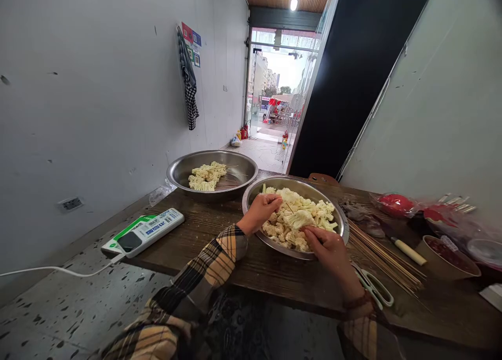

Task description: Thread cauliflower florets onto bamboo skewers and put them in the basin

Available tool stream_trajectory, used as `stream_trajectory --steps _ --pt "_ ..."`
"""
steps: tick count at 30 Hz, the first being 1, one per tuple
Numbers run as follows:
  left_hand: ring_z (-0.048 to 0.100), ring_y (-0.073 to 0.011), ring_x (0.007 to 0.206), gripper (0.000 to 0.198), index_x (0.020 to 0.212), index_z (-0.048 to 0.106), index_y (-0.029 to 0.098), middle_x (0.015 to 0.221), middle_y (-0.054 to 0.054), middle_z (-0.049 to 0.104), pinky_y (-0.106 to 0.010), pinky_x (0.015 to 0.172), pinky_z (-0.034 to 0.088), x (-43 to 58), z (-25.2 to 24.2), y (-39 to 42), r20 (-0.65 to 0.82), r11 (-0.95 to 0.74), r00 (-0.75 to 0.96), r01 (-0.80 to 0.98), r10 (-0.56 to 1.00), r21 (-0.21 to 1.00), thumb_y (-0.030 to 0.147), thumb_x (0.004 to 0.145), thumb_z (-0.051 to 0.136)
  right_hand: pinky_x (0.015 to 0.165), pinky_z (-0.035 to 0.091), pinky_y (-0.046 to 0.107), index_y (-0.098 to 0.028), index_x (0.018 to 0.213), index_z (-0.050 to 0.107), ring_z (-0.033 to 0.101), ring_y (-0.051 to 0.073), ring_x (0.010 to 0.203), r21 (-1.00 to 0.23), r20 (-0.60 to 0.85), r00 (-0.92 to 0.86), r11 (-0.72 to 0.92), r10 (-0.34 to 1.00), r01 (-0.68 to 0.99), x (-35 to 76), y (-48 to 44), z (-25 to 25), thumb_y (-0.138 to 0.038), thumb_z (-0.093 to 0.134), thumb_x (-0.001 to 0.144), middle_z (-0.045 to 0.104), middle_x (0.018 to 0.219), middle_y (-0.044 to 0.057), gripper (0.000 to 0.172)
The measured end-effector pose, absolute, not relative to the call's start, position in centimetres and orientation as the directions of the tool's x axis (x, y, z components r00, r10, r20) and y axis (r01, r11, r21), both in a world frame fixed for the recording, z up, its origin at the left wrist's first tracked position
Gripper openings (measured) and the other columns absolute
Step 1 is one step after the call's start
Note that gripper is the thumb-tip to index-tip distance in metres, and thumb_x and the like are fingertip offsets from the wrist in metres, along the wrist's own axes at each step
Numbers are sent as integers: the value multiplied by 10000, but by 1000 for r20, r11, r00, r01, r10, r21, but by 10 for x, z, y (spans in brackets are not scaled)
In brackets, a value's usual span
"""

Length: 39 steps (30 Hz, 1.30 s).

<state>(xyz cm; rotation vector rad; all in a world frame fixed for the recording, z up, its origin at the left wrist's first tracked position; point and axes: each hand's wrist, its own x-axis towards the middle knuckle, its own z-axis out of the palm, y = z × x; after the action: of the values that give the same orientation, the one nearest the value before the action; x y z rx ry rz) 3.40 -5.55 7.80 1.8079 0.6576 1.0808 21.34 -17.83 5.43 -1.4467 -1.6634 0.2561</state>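
Note:
A steel bowl (337, 213) full of loose cauliflower florets (300, 218) sits on the wooden table in front of me. My left hand (262, 211) reaches into the bowl from the left, fingers curled around a thin bamboo skewer (289, 207) that points into the florets. My right hand (328, 249) rests at the bowl's near rim, fingers pinched on a floret. A second steel bowl (184, 172) further back holds several skewered cauliflower pieces (206, 176).
A pile of bamboo skewers (386, 260) lies right of the bowl, with white scissors (374, 287) and a knife (408, 251). A paper cup (445, 255) and plastic bags (451, 216) crowd the right. A phone (129, 240) rests on a box (155, 228) at the table's left edge.

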Motion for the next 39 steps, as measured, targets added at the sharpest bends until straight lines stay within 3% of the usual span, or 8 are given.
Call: stream_trajectory --steps 13,27,39 --pt "337 -75 519 393 588 481 151 540 35 413 -236 495 211 37 74 -54 273 -224 529 -157 803 962 496 724 612 775 533 373 -201 934 754 695 258 874 -686 483 104 301 869 662 213 -179 52 -402 504 876 755 935 67 326" --pt "284 -84 529 392 553 422 165 548 34 357 -256 514 216 39 78 -59 375 -380 582 -120 721 917 429 831 505 787 536 401 -176 897 752 692 276 877 -719 467 138 284 873 634 211 -179 56 -397 523 850 754 928 87 322" --pt "276 -88 540 389 561 397 172 550 41 323 -254 515 209 42 79 -54 385 -445 583 -45 715 894 449 818 490 713 535 351 -173 885 742 683 250 816 -751 450 161 275 878 601 209 -179 55 -404 507 863 750 866 72 330"
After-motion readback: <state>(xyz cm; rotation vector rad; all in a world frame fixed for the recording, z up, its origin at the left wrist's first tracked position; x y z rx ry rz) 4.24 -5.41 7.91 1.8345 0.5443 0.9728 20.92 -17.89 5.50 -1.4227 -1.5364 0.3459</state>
